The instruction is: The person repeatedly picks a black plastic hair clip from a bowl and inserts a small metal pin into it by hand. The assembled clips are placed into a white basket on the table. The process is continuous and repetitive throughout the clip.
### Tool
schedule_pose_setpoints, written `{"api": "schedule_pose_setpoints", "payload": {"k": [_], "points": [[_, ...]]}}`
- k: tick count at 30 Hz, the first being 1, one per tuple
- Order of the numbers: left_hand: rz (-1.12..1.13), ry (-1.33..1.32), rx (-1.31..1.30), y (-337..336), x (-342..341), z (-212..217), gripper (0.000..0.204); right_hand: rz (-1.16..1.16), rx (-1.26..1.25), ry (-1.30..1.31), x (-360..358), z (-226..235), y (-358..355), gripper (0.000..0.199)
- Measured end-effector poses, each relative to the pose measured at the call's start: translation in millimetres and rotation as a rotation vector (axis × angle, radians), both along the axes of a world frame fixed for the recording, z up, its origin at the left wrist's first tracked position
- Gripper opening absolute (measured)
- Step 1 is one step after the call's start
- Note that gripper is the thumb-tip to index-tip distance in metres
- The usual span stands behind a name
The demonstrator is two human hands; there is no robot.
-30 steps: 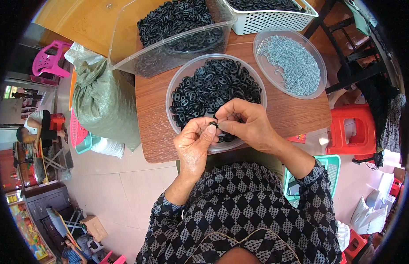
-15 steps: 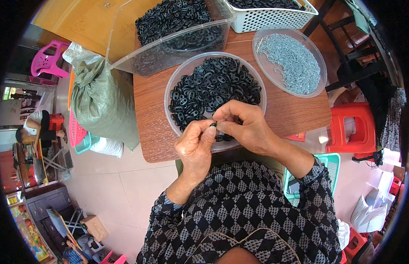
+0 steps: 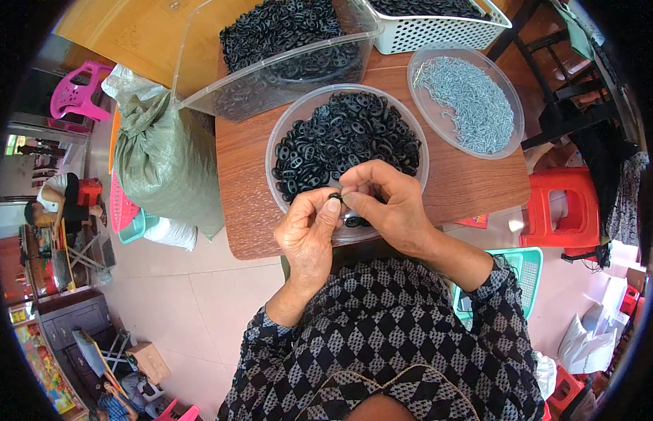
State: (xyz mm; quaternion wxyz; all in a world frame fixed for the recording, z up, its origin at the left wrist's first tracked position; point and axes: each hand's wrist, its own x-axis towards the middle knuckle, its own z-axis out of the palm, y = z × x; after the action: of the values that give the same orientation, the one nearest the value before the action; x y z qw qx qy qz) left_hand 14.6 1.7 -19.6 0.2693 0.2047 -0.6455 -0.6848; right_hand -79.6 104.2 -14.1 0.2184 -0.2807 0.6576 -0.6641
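Note:
Between the fingertips of both hands, over the near rim of a round clear tub (image 3: 276, 133), is a small black plastic piece (image 3: 334, 197). My left hand (image 3: 307, 228) pinches it between thumb and forefinger. My right hand (image 3: 390, 207) is closed in a pinch at its right side; whether those fingers also hold a screw is hidden. The tub is heaped with black two-holed plastic pieces (image 3: 347, 133) like the held one. To its right, small silvery screws (image 3: 467, 105) lie on a clear round lid-like tray (image 3: 512, 140).
A clear box (image 3: 270, 67) and a white perforated basket (image 3: 446, 35) of black pieces stand at the back of the brown table (image 3: 246, 203). A green sack (image 3: 165, 168) leans at its left. At right are a red stool (image 3: 562, 210) and a green basket (image 3: 526, 274).
Both hands stay pinched together over the tub, shifting slightly; the right fingers have turned a little around the black piece. The whole view has drifted slightly.

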Motion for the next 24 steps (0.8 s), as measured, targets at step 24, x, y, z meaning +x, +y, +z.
{"api": "schedule_pose_setpoints", "payload": {"k": [24], "points": [[0.032, 0.044, 0.141, -3, -8, 4, 0.009, -0.052, -0.097, 0.338, -4, -3, -8, 0.006]]}}
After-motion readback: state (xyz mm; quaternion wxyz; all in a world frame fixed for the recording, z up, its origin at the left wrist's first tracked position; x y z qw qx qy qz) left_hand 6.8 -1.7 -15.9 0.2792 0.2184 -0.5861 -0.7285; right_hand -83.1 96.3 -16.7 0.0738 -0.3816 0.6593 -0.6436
